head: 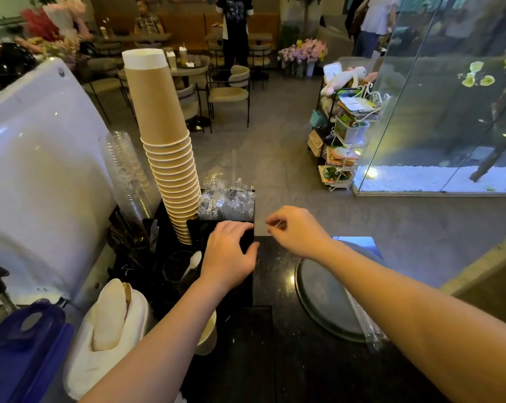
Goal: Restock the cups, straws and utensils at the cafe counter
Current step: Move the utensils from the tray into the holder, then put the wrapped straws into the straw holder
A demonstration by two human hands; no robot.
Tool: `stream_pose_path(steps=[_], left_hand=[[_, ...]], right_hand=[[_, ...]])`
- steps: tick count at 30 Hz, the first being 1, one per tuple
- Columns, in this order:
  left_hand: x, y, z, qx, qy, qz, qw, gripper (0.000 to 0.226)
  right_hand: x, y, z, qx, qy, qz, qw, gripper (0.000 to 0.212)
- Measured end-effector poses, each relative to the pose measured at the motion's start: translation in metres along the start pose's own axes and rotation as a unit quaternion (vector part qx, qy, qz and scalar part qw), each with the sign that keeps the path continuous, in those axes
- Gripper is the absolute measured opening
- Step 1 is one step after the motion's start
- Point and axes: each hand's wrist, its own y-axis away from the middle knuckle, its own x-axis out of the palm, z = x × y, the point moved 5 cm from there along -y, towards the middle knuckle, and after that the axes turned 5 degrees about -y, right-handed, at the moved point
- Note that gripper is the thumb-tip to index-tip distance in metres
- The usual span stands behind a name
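A tall stack of brown paper cups point(164, 146) stands upside down in a black organiser point(247, 237) at the counter's far edge. Wrapped clear straws and utensils point(227, 199) fill the compartment to its right. A stack of clear plastic cups point(126, 175) leans behind on the left. My left hand point(228, 254) rests on the organiser's front right corner, fingers curled over its rim. My right hand point(296, 231) hovers just right of the organiser, pinching a thin pale stick-like item point(276, 223) between thumb and forefinger. A white spoon point(193, 263) stands in a dark cup.
A round grey tray point(327, 289) with wrapped straws point(365, 324) lies on the black counter point(275, 359) under my right forearm. A large white machine point(42, 175) fills the left. White folded cloth point(109, 324) and a blue container point(24, 353) sit near left. Chairs and a display rack stand beyond.
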Motion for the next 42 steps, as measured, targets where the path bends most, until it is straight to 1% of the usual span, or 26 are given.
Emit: stream_pose_path(steps=[2, 4, 6, 7, 8, 10, 13, 15, 17, 19, 20, 22, 25, 28, 34, 35, 36, 37, 39, 42], left_hand=[[0.006, -0.001, -0.025, 0.025, 0.019, -0.013, 0.999, 0.034], [0.024, 0.0, -0.051, 0.027, 0.058, 0.003, 0.998, 0.031], [0.054, 0.004, -0.074, 0.004, 0.103, 0.049, 0.993, 0.032], [0.073, 0.008, -0.083, -0.025, 0.133, 0.084, 0.987, 0.034], [0.093, 0.013, -0.09, -0.066, 0.164, 0.124, 0.976, 0.037], [0.132, 0.024, -0.1, -0.156, 0.209, 0.207, 0.943, 0.044], [0.181, 0.044, -0.108, -0.259, 0.243, 0.29, 0.889, 0.051], [0.201, 0.056, -0.114, -0.307, 0.272, 0.321, 0.854, 0.055], [0.215, 0.066, -0.12, -0.343, 0.299, 0.334, 0.825, 0.059], [0.224, 0.072, -0.123, -0.374, 0.321, 0.337, 0.802, 0.063], [0.227, 0.073, -0.125, -0.387, 0.332, 0.335, 0.792, 0.064], [0.232, 0.073, -0.127, -0.407, 0.354, 0.328, 0.776, 0.065], [0.234, 0.071, -0.132, -0.42, 0.381, 0.322, 0.758, 0.064], [0.236, 0.069, -0.136, -0.434, 0.401, 0.314, 0.743, 0.064], [0.234, 0.07, -0.141, -0.473, 0.466, 0.293, 0.688, 0.065], [0.234, 0.071, -0.141, -0.474, 0.477, 0.292, 0.68, 0.066], [0.233, 0.072, -0.142, -0.474, 0.487, 0.291, 0.673, 0.069], [0.232, 0.072, -0.141, -0.476, 0.495, 0.288, 0.667, 0.071], [0.23, 0.073, -0.142, -0.478, 0.503, 0.281, 0.663, 0.07], [0.224, 0.069, -0.142, -0.47, 0.508, 0.265, 0.671, 0.064]], right_hand=[[-0.024, 0.01, -0.037, 0.074, 0.013, -0.021, 0.997, 0.024], [-0.042, 0.024, -0.076, 0.16, 0.025, -0.031, 0.986, 0.024], [-0.053, 0.042, -0.113, 0.232, 0.058, -0.028, 0.97, 0.021], [-0.055, 0.051, -0.129, 0.258, 0.08, -0.019, 0.963, 0.022], [-0.054, 0.06, -0.144, 0.279, 0.1, -0.005, 0.955, 0.028], [-0.046, 0.079, -0.167, 0.309, 0.127, 0.023, 0.942, 0.04], [-0.029, 0.102, -0.195, 0.352, 0.14, 0.047, 0.924, 0.072], [-0.017, 0.113, -0.208, 0.386, 0.128, 0.05, 0.912, 0.091], [-0.007, 0.121, -0.215, 0.407, 0.116, 0.048, 0.905, 0.104], [0.002, 0.126, -0.219, 0.415, 0.114, 0.048, 0.901, 0.114], [0.004, 0.128, -0.22, 0.416, 0.119, 0.044, 0.9, 0.116], [0.006, 0.128, -0.221, 0.414, 0.128, 0.031, 0.901, 0.108], [0.007, 0.126, -0.222, 0.41, 0.111, 0.03, 0.905, 0.083], [0.007, 0.124, -0.22, 0.401, 0.083, 0.03, 0.912, 0.064], [0.018, 0.121, -0.215, 0.383, 0.064, 0.037, 0.921, 0.036], [0.02, 0.12, -0.215, 0.379, 0.05, 0.028, 0.924, 0.031], [0.021, 0.12, -0.216, 0.389, 0.019, 0.004, 0.921, 0.026], [0.021, 0.12, -0.218, 0.41, -0.024, -0.021, 0.911, 0.026], [0.022, 0.123, -0.22, 0.458, -0.108, -0.062, 0.88, 0.039], [0.025, 0.121, -0.218, 0.485, -0.189, -0.086, 0.85, 0.04]])
